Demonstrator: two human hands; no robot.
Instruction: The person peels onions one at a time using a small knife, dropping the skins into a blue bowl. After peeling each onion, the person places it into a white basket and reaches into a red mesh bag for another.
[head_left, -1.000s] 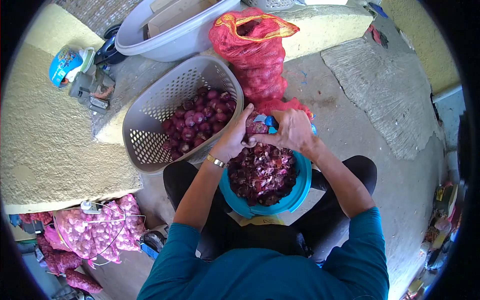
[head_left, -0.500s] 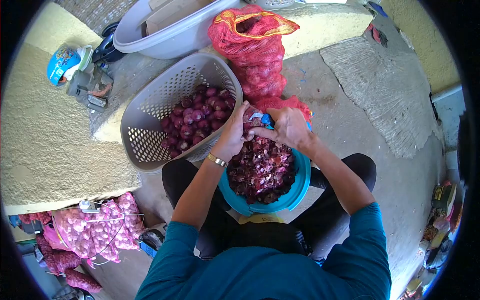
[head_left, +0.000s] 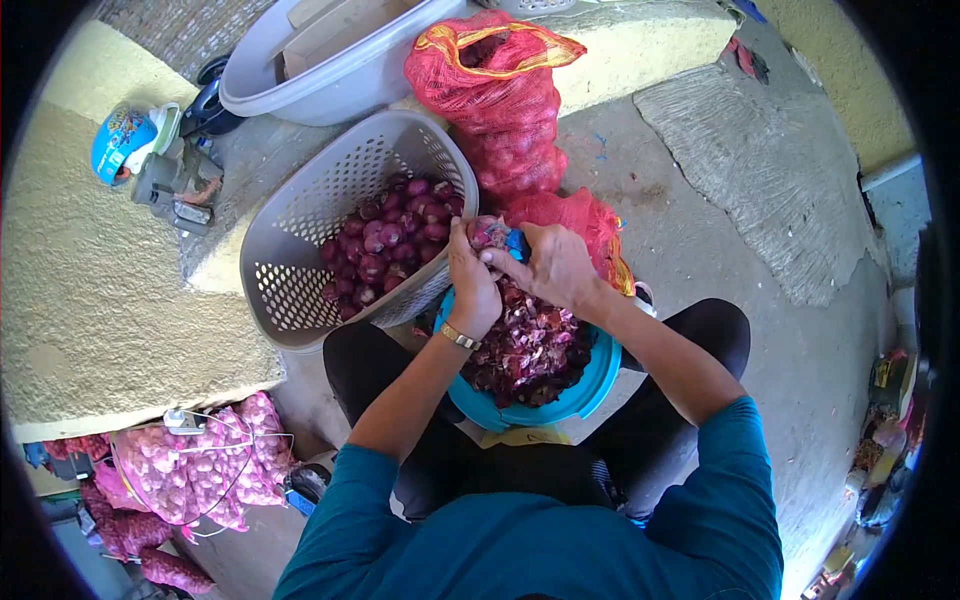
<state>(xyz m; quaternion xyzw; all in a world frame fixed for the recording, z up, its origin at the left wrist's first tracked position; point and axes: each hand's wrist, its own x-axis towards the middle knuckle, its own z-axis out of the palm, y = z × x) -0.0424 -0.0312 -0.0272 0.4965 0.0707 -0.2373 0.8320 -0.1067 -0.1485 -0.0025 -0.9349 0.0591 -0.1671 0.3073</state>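
Left hand [head_left: 472, 285] clasps onion [head_left: 487, 231]; right hand [head_left: 560, 268] clasps blue item [head_left: 516, 243], mostly hidden. Pale tub [head_left: 335, 82] is cut off above. Floor [head_left: 790, 400] is concrete

The floor [head_left: 805, 485] is being whitened by glare at lower right, while corners are being blackened and outlines bowed outward.

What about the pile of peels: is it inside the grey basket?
No, the pile of peels lies in the blue tub, while the grey basket holds round onions.
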